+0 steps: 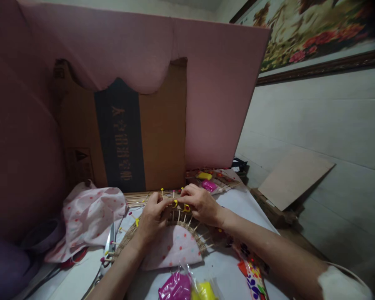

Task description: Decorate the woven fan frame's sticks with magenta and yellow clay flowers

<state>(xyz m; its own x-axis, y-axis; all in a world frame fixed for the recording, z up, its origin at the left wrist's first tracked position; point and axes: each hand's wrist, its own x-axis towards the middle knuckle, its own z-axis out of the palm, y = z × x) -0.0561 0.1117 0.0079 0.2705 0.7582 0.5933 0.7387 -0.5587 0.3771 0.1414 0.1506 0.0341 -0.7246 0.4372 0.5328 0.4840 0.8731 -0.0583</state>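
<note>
Nearest us sit bagged lumps (176, 286), perhaps for reach; beyond, our left hand (153, 214) and right hand (203, 204) pinch the woven fan (175, 243) along its outer edge (yellow trim (175, 203) between), seemingly steadying it; cardboard (164, 141) stands behind.

Half-round fan (175, 246) on the table (265, 216), 2 hands at its far rim
Left hand (153, 218) and right hand (203, 204) are side by side; scissors (109, 241) lie left of the fan, beside a cloth (90, 214). Plastic packets (175, 286) sit in front, other packets (208, 184) behind at right. Behind everything stands a cardboard panel (164, 137); a painting (328, 33) hangs on the right wall (315, 116).
</note>
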